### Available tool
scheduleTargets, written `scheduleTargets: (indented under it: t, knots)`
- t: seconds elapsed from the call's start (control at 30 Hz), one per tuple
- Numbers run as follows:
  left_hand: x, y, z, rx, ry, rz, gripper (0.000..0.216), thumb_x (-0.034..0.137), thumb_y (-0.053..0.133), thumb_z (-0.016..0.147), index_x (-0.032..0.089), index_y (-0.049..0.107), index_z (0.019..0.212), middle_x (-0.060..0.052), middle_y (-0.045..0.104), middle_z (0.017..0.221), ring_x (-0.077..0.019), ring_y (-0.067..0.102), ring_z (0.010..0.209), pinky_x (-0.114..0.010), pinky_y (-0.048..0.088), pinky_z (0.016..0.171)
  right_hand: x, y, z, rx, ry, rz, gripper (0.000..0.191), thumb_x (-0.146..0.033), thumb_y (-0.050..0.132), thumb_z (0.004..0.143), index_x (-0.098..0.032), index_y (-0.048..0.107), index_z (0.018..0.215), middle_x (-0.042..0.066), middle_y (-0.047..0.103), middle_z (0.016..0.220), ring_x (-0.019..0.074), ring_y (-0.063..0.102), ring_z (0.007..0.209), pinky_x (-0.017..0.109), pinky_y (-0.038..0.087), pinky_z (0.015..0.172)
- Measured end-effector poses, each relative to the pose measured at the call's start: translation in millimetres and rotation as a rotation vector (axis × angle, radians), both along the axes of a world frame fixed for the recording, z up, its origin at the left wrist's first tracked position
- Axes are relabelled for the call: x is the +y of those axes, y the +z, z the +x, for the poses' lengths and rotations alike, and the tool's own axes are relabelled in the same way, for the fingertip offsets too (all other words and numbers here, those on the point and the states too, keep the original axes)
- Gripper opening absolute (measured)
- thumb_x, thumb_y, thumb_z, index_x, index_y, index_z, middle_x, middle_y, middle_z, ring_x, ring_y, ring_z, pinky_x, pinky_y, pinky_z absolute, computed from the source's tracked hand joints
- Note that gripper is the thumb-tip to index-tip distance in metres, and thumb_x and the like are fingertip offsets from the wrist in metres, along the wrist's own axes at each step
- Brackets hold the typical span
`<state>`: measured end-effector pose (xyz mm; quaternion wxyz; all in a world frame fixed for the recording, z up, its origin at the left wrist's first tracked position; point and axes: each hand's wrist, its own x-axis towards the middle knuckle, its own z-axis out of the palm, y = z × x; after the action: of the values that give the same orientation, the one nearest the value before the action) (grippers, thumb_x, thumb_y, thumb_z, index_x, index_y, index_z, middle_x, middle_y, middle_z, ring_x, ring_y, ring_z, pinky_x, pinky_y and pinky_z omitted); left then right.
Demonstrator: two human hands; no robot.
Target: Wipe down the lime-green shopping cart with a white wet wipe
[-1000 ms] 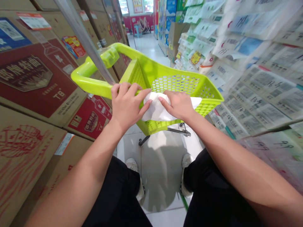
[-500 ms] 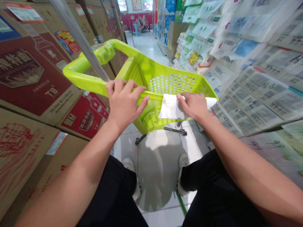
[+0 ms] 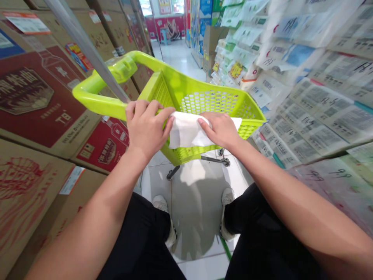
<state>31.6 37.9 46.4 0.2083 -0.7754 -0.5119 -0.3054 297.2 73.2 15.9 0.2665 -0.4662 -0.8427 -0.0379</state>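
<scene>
A lime-green plastic shopping cart [image 3: 151,93] stands side-on before me, its handle end at the left. My left hand [image 3: 148,124] is closed over the cart's near rim, close to a grey metal pole [image 3: 87,50] that rises to the upper left. To its right, my right hand [image 3: 220,128] grips a white cloth [image 3: 186,132] draped over the same rim. The cloth hangs down the outer side and its left edge meets my left thumb. My right fingertips are hidden behind the rim and cloth.
Stacked cardboard cartons [image 3: 26,89] line the left side. On the right rise piled packs in plastic wrap [image 3: 309,112]. Below the cart are its wheels [image 3: 224,161] and the tiled floor [image 3: 195,202]. Down the aisle stand a brown box [image 3: 211,42] and a blue stool [image 3: 164,35].
My right hand has slid the white cloth leftward along the rim, up to my left hand. The left hand stays on the rim, and the cart sits slightly further left in view.
</scene>
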Motion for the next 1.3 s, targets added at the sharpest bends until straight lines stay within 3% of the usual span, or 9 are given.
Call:
scheduleTargets:
  t: [0.1,0.23,0.33,0.47,0.63,0.77,1.07,1.17,1.3]
  knots:
    - [-2.1,1.2,0.8,-0.007,-0.022,0.001,0.034,0.045,0.053,0.113,0.035,0.081,0.128,-0.012,0.075,0.121,-0.0423,0.059,0.126,-0.069,0.035,0.116,2.4,-1.1,28.8,-0.065,-0.113,-0.013,0.071,-0.062,0.022,0.120,-0.022,0.077,0.102,0.013,0.084,0.106,0.0317,0.075,0.097,0.041,0.040,0.080]
    - [-4.3,1.1,6.8,0.010,-0.010,-0.035,0.039,0.048,0.049,0.114,0.034,0.080,0.132,-0.011,0.076,0.125,-0.0425,0.058,0.127,-0.071,0.034,0.115,3.0,-1.5,50.4,-0.136,-0.226,-0.058,0.066,-0.058,0.025,0.119,-0.022,0.073,0.093,0.015,0.083,0.099,0.0314,0.072,0.088,0.040,0.035,0.075]
    - [-5.8,0.2,13.0,0.024,0.013,-0.018,0.044,0.054,0.049,0.115,0.031,0.078,0.138,-0.011,0.077,0.126,-0.0423,0.058,0.128,-0.070,0.034,0.115,2.7,0.7,40.9,-0.139,-0.271,-0.038,0.064,-0.056,0.027,0.118,-0.020,0.076,0.096,0.017,0.083,0.104,0.0337,0.072,0.095,0.042,0.039,0.080]
    - [-8.5,-0.2,17.9,-0.004,-0.027,-0.006,0.042,0.052,0.051,0.114,0.031,0.074,0.143,-0.012,0.076,0.129,-0.0436,0.058,0.132,-0.068,0.033,0.117,1.7,7.3,1.6,-0.094,-0.121,0.041,0.060,-0.050,0.027,0.119,-0.019,0.078,0.115,0.018,0.081,0.126,0.0364,0.067,0.120,0.045,0.042,0.099]
    - [-7.9,-0.3,13.1,-0.004,-0.046,-0.025,0.041,0.051,0.050,0.114,0.033,0.075,0.141,-0.012,0.076,0.129,-0.0441,0.058,0.134,-0.067,0.032,0.119,-1.0,13.0,-31.6,-0.095,-0.071,0.014,0.064,-0.060,0.026,0.120,-0.017,0.074,0.121,0.018,0.081,0.117,0.0358,0.069,0.110,0.043,0.041,0.092]
    - [-5.2,0.5,6.0,-0.008,-0.041,-0.025,0.040,0.051,0.050,0.114,0.035,0.078,0.138,-0.012,0.075,0.127,-0.0435,0.059,0.130,-0.069,0.033,0.118,-1.5,11.4,-19.0,-0.134,-0.063,0.020,0.063,-0.058,0.025,0.121,-0.018,0.074,0.122,0.018,0.081,0.118,0.0355,0.070,0.110,0.042,0.042,0.089]
    - [-3.4,4.9,0.9,-0.008,-0.062,-0.041,0.035,0.040,0.054,0.111,0.037,0.080,0.135,-0.013,0.076,0.126,-0.0447,0.059,0.128,-0.075,0.036,0.116,4.2,-0.5,50.6,-0.251,-0.256,-0.038,0.062,-0.058,0.027,0.117,-0.019,0.074,0.108,0.020,0.083,0.108,0.0362,0.073,0.097,0.042,0.038,0.080]
    - [-1.2,2.9,4.3,-0.020,-0.068,-0.032,0.033,0.033,0.059,0.107,0.040,0.081,0.130,-0.013,0.076,0.127,-0.0465,0.058,0.130,-0.078,0.035,0.114,1.9,-3.4,41.4,-0.196,-0.272,-0.017,0.060,-0.056,0.027,0.118,-0.019,0.074,0.110,0.019,0.082,0.113,0.0380,0.072,0.104,0.044,0.039,0.086]
    - [2.4,-1.1,9.0,-0.020,-0.058,0.005,0.030,0.032,0.059,0.108,0.040,0.081,0.127,-0.012,0.077,0.128,-0.0460,0.059,0.132,-0.077,0.035,0.113,-4.4,-5.8,-3.6,-0.100,-0.223,0.030,0.060,-0.057,0.028,0.119,-0.017,0.073,0.121,0.019,0.081,0.123,0.0399,0.068,0.118,0.048,0.039,0.097]
